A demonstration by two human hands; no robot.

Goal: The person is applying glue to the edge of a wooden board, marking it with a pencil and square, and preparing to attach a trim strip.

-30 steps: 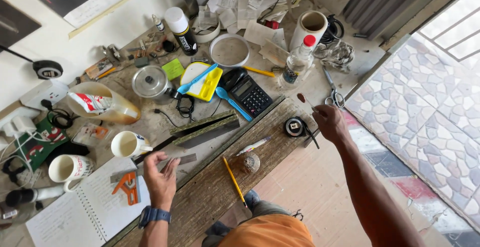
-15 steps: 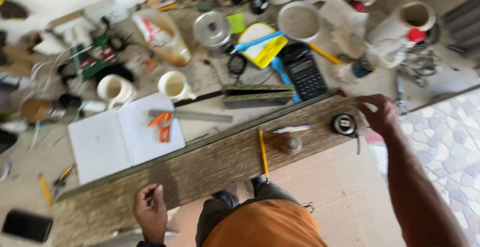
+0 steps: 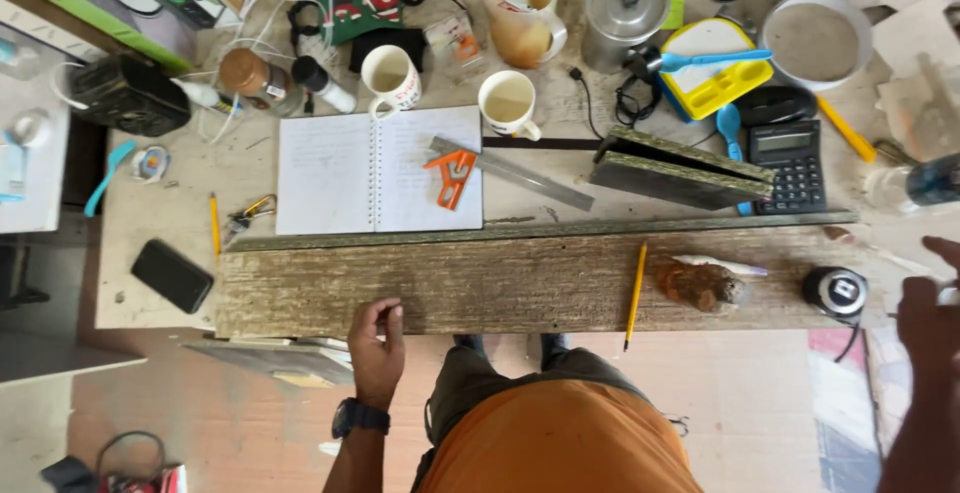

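Note:
A long weathered wooden plank (image 3: 500,283) lies across the front of the workbench. My left hand (image 3: 375,353) grips its near edge left of centre, fingers curled over the top. My right hand (image 3: 930,318) is at the frame's right edge, just past the plank's right end, fingers spread with nothing visible in it. A black tape measure (image 3: 835,291) sits on the plank beside that hand. A yellow pencil (image 3: 635,293), a brown lump (image 3: 703,285) and a white stick (image 3: 720,265) also rest on the plank.
Behind the plank lie an open spiral notebook (image 3: 380,168), an orange-handled square (image 3: 450,175), two short boards (image 3: 680,168), a calculator (image 3: 790,163) and two mugs (image 3: 508,103). A black phone (image 3: 172,275) lies at the bench's left corner. Cables, jars and tools crowd the back.
The view has swung left and closer over the bench. My left hand now grips the plank's near edge nearer its middle. My right hand stays by the tape measure at the right end.

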